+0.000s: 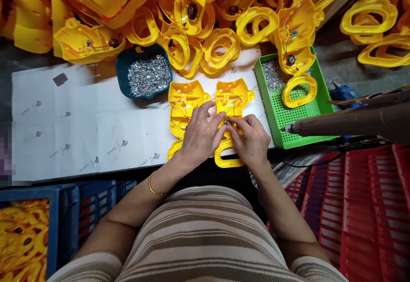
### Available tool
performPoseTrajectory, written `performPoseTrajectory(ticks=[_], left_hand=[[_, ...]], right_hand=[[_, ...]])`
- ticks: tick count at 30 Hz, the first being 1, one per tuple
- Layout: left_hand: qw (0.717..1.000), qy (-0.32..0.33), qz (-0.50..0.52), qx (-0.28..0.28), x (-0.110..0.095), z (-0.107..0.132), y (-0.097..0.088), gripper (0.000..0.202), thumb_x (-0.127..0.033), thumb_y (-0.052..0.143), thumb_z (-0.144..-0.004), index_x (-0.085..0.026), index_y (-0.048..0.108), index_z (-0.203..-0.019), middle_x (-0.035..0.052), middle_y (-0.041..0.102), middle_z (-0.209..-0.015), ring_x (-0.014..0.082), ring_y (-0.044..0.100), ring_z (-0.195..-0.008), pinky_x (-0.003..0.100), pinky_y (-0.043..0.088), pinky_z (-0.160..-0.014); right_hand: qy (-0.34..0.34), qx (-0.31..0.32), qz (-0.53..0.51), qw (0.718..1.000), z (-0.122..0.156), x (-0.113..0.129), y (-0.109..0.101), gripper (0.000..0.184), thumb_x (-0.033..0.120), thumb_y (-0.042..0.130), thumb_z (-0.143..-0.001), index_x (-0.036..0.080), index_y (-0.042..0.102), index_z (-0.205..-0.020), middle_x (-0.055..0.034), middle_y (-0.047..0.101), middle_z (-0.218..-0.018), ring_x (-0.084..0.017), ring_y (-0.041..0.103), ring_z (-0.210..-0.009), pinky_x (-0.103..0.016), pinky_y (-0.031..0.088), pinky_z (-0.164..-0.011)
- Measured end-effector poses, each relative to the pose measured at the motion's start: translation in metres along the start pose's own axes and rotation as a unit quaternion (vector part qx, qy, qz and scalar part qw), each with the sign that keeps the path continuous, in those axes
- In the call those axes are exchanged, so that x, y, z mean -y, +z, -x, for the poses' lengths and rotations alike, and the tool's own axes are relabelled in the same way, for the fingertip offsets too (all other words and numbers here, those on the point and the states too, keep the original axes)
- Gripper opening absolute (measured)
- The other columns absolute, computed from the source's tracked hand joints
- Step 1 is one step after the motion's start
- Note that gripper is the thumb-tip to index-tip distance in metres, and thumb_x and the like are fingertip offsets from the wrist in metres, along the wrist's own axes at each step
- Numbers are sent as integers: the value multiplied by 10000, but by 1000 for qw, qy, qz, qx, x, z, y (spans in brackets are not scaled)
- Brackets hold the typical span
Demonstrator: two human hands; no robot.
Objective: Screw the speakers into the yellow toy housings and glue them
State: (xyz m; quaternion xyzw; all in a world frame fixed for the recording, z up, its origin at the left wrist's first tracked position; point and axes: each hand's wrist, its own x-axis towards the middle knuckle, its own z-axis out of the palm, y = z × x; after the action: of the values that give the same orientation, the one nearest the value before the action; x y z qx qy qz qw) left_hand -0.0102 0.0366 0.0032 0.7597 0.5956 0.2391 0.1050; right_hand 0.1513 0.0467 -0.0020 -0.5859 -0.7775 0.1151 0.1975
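Two yellow plastic shells with thin wires inside lie side by side on the white board: the left shell (187, 98) and the right shell (229, 98). My left hand (201, 136) reaches across the left shell, its thumb and forefinger closed at a small round speaker (227, 122) in the right shell. From the other side, my right hand (253, 141) pinches the same speaker between thumb and forefinger. The fingertips partly cover it. Below my fingers, the right shell's oval loop (229, 163) shows; my left hand hides part of the left shell.
Behind lies a heap of yellow shells (109, 0). A dark tray of screws (120, 70) and a green basket (301, 141) stand on the white board (77, 132). A brown power screwdriver (346, 121) points in from the right. Blue crate (65, 218) lower left, red crates (361, 213) lower right.
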Motion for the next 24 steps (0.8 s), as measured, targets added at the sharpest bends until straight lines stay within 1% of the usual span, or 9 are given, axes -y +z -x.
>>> performPoseTrajectory(ticks=[3,6,8,11,13,16,20,24], left_hand=[[1000,0,-3,19,1,1,3,307,-318,522,-952,-168,613,-1205,152,504,-1328,262,538,-1128,416,471,-981],[999,6,12,36,3,2,6,335,-295,494,-962,-149,576,-1253,150,560,-1260,266,535,-1174,416,461,-1016],[999,6,21,40,3,1,8,343,-272,492,-957,-127,567,-1259,152,574,-1225,263,542,-1174,414,460,-1026],[999,-10,19,35,1,-1,8,311,-239,507,-931,-128,585,-1212,141,581,-1187,261,564,-1142,403,488,-985],[999,-26,11,34,0,-3,7,271,-222,519,-914,-139,602,-1158,132,584,-1165,257,579,-1110,394,500,-957],[998,-38,3,44,-2,-7,5,225,-243,565,-901,-150,614,-1100,120,581,-1139,248,596,-1062,367,508,-923],[996,-52,1,77,-2,-14,3,290,-330,644,-869,-161,587,-1098,100,562,-1116,231,608,-974,339,523,-831],[989,-64,-18,132,-1,-24,-1,284,-319,634,-867,-168,553,-1094,87,540,-1100,209,598,-878,335,523,-759]], right_hand=[[-2,3,5,1000,-2,0,2,204,360,606,-925,263,703,-1076,-38,624,-886,-186,584,-802,-289,403,-622],[-4,7,3,1000,-4,0,2,195,354,621,-915,266,705,-1067,-36,632,-892,-186,584,-801,-289,396,-615],[-4,14,-1,1000,-7,-1,1,188,352,625,-912,258,714,-1048,-37,641,-889,-188,589,-800,-294,395,-616],[-23,41,3,999,-10,-3,-3,180,336,625,-908,250,724,-1032,-43,669,-887,-208,602,-828,-304,408,-645],[-38,58,2,998,-11,-6,-5,197,309,600,-919,241,716,-1064,-50,690,-912,-219,612,-856,-310,425,-682],[-36,64,-4,997,-11,-9,-9,229,274,568,-929,211,708,-1100,-62,693,-933,-211,619,-834,-306,424,-676],[-23,76,7,997,-12,-8,-10,202,282,600,-910,211,732,-1044,-54,667,-898,-183,601,-758,-288,374,-599],[6,75,46,996,-15,-5,-12,176,347,623,-894,261,753,-976,-29,628,-885,-154,559,-706,-277,261,-524]])
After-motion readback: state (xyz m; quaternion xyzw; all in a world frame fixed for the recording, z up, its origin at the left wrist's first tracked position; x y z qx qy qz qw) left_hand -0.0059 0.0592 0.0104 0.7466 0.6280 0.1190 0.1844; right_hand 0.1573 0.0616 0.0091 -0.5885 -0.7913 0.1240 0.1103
